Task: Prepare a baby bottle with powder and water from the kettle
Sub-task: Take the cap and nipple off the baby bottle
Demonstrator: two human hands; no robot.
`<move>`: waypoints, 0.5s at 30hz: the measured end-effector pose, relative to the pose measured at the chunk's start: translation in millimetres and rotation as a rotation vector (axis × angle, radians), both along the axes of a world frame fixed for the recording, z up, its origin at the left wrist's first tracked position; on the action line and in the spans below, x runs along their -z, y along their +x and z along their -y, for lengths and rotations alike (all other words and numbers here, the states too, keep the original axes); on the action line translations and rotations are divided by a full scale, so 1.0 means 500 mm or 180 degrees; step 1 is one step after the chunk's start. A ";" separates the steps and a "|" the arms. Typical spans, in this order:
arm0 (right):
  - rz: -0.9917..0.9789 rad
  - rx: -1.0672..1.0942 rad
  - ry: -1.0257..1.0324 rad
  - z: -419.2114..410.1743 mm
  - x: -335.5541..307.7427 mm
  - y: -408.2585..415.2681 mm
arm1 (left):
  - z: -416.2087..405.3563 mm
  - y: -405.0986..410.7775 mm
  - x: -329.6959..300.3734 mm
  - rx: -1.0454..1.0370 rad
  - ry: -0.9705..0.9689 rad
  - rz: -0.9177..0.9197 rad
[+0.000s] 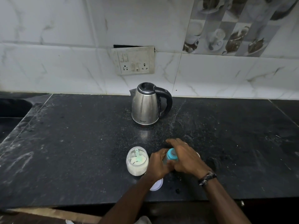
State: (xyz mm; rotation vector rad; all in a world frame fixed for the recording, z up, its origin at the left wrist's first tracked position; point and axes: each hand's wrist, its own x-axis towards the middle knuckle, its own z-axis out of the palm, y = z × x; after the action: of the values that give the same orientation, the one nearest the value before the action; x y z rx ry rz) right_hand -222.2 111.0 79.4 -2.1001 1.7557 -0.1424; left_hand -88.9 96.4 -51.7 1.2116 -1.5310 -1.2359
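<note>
Both hands point(171, 160) gripping bottle point(171, 155), powder jar point(137, 160) open

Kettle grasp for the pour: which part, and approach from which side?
Judging by its pose, take the kettle by the black loop handle, coming from the right. The handle points right, the spout left; the steel body is wide and smooth, with open counter on that side.

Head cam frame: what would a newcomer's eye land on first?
Probably the steel kettle with its black handle, standing alone at the back of the dark counter below a wall socket plate. Next, at the front edge, the left hand and right hand grip a baby bottle with a teal collar. Just left of them stands an open jar of white powder with a scoop inside.
</note>
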 end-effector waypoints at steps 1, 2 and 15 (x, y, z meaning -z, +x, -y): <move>-0.0224 0.0141 -0.0190 -0.004 0.000 0.007 | -0.001 -0.001 -0.003 -0.0007 -0.0003 0.0045; -0.0513 0.0291 -0.0382 -0.008 -0.001 0.012 | -0.002 -0.002 -0.007 -0.0027 -0.0016 0.0091; -0.0866 0.0407 -0.0430 -0.007 -0.006 0.025 | -0.003 -0.002 -0.014 -0.0034 -0.0130 0.0149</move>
State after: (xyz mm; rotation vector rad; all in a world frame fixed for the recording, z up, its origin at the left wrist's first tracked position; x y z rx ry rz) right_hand -209.6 114.6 82.5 -2.1860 2.0933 -0.0103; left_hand -89.8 98.0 -44.7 1.2284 -1.5744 -1.1713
